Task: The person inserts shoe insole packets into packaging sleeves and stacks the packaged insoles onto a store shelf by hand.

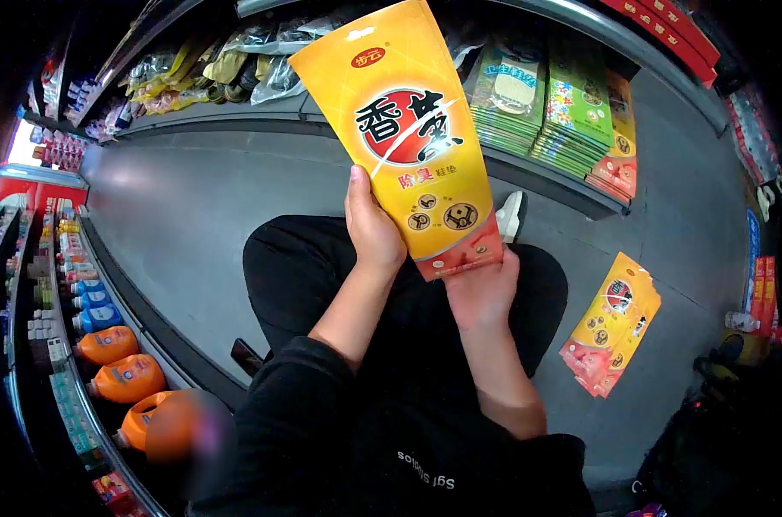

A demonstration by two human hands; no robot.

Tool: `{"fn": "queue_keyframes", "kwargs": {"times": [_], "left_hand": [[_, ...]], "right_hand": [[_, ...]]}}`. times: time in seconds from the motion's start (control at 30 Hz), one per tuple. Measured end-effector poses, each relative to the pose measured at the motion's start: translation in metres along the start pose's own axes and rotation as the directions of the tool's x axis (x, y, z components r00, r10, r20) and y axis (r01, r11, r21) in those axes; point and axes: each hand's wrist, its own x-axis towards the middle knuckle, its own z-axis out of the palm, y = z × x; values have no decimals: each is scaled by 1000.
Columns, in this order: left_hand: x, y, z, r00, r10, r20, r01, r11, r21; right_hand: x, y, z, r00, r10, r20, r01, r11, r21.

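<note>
A yellow insole packet [421, 185] with a red lower band is held up in front of me, with at least one more edge showing behind its right side. My left hand [376, 226] grips its left edge, thumb on the front and fingers hidden behind. At the bottom edge, my right hand [484, 289] is closed around the packet's lower right corner, its fingertips out of sight. On the floor to the right lie several matching yellow insole packets [613, 323], slightly fanned.
On the low shelf [567, 177] ahead are stacks of green insole packets [578, 103] and a yellow-red stack [622, 142]. Plastic-wrapped goods [236, 65] fill the shelf further left. Orange detergent bottles [128, 376] line the left shelf. A dark phone-like object [247, 355] lies beside my leg.
</note>
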Motion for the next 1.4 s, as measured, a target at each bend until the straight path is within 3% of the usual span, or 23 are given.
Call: {"fn": "queue_keyframes", "kwargs": {"times": [0.17, 0.43, 0.63, 0.73, 1.0, 1.17, 1.33, 1.4], "left_hand": [[2, -2, 1, 1000, 8, -2, -8, 999, -48], [4, -4, -2, 1000, 6, 14, -4, 992, -128], [4, -5, -2, 1000, 13, 11, -11, 996, -91], [1, 1, 5, 999, 40, -9, -40, 999, -20], [2, 2, 6, 993, 115, 22, -117, 976, 184], [5, 1, 10, 994, 109, 10, -109, 990, 92], [8, 1, 10, 995, 102, 1, -101, 985, 142], [11, 3, 9, 996, 84, -16, -81, 987, 141]], "right_hand": [[-6, -1, 10, 998, -17, 68, 21, 998, -57], [-11, -2, 29, 1000, -28, -7, 28, 999, 23], [-5, -1, 10, 998, -37, 42, 38, 999, -18], [-3, -2, 8, 998, -62, -28, 62, 998, 2], [1, -1, 3, 996, -84, -15, 85, 996, 22], [0, -1, 6, 997, -76, 0, 76, 996, 53], [-2, -6, 6, 995, -92, -41, 94, 994, 62], [-1, -11, 0, 993, -113, 24, 112, 994, 9]]}}
